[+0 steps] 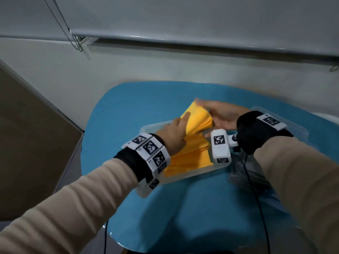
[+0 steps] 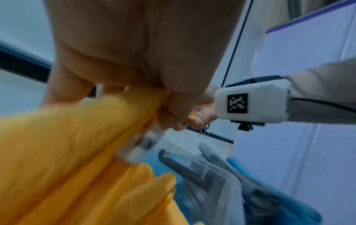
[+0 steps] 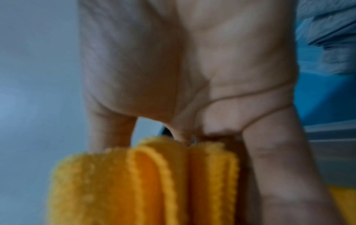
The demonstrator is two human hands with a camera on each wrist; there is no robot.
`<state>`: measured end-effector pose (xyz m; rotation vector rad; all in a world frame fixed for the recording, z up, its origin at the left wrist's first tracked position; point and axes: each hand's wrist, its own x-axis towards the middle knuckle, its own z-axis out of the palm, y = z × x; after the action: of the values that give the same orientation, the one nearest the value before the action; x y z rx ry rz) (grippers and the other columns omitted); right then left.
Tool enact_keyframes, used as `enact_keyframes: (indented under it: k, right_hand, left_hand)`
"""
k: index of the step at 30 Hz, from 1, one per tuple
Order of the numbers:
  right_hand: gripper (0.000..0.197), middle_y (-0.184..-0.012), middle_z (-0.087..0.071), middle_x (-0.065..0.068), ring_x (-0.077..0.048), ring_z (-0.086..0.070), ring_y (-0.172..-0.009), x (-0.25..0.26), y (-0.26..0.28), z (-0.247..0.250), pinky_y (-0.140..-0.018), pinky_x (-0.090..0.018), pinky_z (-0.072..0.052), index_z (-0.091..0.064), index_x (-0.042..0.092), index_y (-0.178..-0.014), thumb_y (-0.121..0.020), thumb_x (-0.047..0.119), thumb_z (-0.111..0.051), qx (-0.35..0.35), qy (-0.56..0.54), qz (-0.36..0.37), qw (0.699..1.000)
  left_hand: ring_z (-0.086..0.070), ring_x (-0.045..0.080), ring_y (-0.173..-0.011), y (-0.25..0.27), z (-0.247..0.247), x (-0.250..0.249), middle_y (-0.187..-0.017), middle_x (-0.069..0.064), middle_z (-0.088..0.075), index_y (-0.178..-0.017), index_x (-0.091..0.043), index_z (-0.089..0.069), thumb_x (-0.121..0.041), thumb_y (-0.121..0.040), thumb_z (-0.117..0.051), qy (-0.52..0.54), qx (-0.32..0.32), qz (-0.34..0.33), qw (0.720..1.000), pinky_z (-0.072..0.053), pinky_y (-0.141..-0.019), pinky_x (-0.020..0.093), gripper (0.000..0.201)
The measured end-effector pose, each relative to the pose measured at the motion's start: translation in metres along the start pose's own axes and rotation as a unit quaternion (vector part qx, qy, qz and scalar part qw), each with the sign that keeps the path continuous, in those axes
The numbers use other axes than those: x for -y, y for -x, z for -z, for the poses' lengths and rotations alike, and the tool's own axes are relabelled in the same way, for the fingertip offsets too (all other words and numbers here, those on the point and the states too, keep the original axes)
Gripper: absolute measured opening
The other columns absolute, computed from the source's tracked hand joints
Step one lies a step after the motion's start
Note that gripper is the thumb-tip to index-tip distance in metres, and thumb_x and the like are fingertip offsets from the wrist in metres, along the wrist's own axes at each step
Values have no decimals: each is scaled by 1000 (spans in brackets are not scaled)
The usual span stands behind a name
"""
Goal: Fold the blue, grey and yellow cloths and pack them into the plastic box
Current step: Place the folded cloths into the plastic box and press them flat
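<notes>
A folded yellow cloth (image 1: 194, 154) lies partly in the clear plastic box (image 1: 190, 176) at the middle of the blue table, its far end lifted above the box. My left hand (image 1: 176, 129) grips that raised end from the left, thumb and fingers pinching the yellow cloth (image 2: 67, 152) in the left wrist view. My right hand (image 1: 222, 116) holds the same end from the right, and the right wrist view shows its fingers (image 3: 269, 152) round the stacked folds of the cloth (image 3: 144, 182). A blurred grey cloth (image 1: 245, 178) lies right of the box, with something blue beyond it.
The blue table (image 1: 128, 110) ends in a rounded edge on the left and near me. Another clear plastic piece (image 1: 293, 129) sits behind my right wrist. A wall and a window blind with its bead chain (image 1: 60, 21) stand close behind the table. Black cables hang off the near edge.
</notes>
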<state>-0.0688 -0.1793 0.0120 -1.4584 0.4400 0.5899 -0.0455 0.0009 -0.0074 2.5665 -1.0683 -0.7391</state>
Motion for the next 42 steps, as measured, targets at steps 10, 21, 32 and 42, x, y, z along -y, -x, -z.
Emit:
enact_keyframes:
  k: [10, 21, 32, 42]
  right_hand:
    - [37, -93, -58, -18, -28, -60, -74, -54, -14, 4, -63, -31, -51, -55, 1, -102, -74, -19, -42, -28, 1, -45, 999]
    - [43, -98, -65, -19, -32, -65, -84, -62, -13, 8, -65, -37, -58, -58, 2, -107, -80, -23, -36, -29, -47, -69, 996]
    - [33, -101, -56, -10, -30, -55, -101, -63, -15, -2, -81, -41, -48, -52, 15, -103, -80, -9, -51, -60, 255, -54, 964]
    - [41, -114, -51, -18, -27, -50, -82, -76, -16, -36, -66, -34, -40, -31, 5, -132, -92, -2, -40, -69, 665, -71, 740]
  left_hand:
    - [-42, 31, -120, 2, -9, 14, -132, 13, -38, -132, -12, -41, -29, -87, -59, -38, -52, 45, 997, -39, -94, 36, 51]
    - [-28, 25, -133, -8, 15, 42, -144, 7, -29, -133, -21, -45, -44, -72, -75, -100, -21, -45, 994, -26, -110, 36, 72]
    - [-41, 27, -132, -14, -1, 38, -146, 3, -40, -144, -23, -32, -34, -88, -62, 71, 244, 134, 958, -35, -108, 42, 64]
    - [-55, 28, -115, -7, -37, 20, -132, 7, -50, -139, -10, -33, -33, -94, -52, -233, 243, 88, 938, -45, -85, 32, 55]
